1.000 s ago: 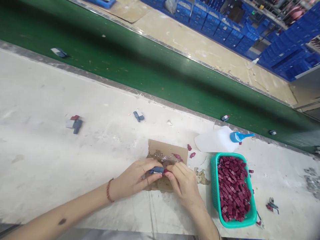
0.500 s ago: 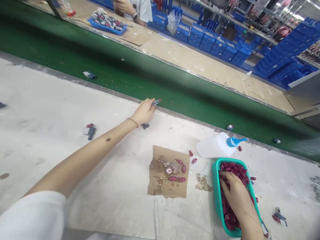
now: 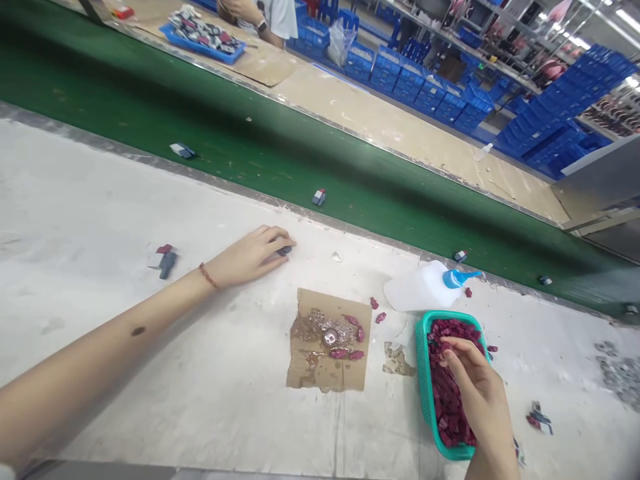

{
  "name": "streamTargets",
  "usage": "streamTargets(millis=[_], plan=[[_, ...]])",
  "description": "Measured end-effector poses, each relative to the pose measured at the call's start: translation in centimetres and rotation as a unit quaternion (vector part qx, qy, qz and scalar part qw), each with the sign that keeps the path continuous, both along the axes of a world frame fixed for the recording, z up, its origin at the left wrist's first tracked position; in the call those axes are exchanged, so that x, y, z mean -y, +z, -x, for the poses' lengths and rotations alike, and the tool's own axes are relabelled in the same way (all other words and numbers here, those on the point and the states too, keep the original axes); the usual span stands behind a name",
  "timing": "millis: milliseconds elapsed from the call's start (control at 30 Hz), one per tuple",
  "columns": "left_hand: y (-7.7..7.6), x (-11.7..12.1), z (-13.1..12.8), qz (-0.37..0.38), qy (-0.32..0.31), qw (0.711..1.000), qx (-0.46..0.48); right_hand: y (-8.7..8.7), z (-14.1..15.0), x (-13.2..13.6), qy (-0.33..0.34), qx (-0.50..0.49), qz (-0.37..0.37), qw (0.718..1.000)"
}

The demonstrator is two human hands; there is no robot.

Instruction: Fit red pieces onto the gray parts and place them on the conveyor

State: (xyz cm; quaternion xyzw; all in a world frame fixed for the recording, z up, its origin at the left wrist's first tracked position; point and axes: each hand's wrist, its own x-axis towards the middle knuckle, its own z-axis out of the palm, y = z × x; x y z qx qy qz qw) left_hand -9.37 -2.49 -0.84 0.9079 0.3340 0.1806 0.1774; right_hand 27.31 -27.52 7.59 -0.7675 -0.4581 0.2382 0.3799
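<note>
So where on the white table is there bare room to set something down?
One bare stretch of table lies between the left arm, the cardboard and the near edge. Another lies between that arm and the green belt, left of a dark part. Crowded: the right side, with bottle, basket, right hand and red bits.

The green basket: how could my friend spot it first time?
Find the long white worktable, then look right of the picture's middle. Below the white bottle with the blue top, the right hand is over the green basket. Unlike the flat cardboard nearby, it has raised, holey walls around many dark red pieces.
</note>
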Motion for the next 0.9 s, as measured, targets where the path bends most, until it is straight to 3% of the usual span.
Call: streamTargets(millis=[167, 267, 400, 533, 600, 700, 900], plan=[[0.7, 1.3, -0.6, 0.039, 0.074, 0.994, 0.067, 0.9, 3.2, -1.0, -0.026, -0.221, -0.082, 0.972], [1.9, 2.9, -1.8, 0.13, 0.144, 0.969, 0.155, 0.7, 5.3, -2.0, -0.017, -0.299, -0.086, 0.95], [3.1, 5.3, -3.2, 0.332, 0.203, 0.873, 0.296, -0.1, 7.9, -3.7, -0.015, -0.357, -0.059, 0.932], [3.4, 8.0, -4.3, 0.481, 0.166, 0.78, 0.364, -1.1, 9.5, -5.4, -0.007, -0.405, -0.039, 0.913], [3.3, 9.2, -4.6, 0.528, 0.145, 0.747, 0.377, -1.8, 10.1, -6.1, -0.006, -0.401, -0.022, 0.916], [3.0, 10.7, -5.0, 0.57, 0.126, 0.723, 0.369, -2.7, 10.7, -6.6, 0.019, -0.346, 0.004, 0.938], [2.6, 11.6, -5.2, 0.621, 0.135, 0.669, 0.385, -4.4, 11.5, -6.5, 0.178, -0.13, 0.021, 0.975]])
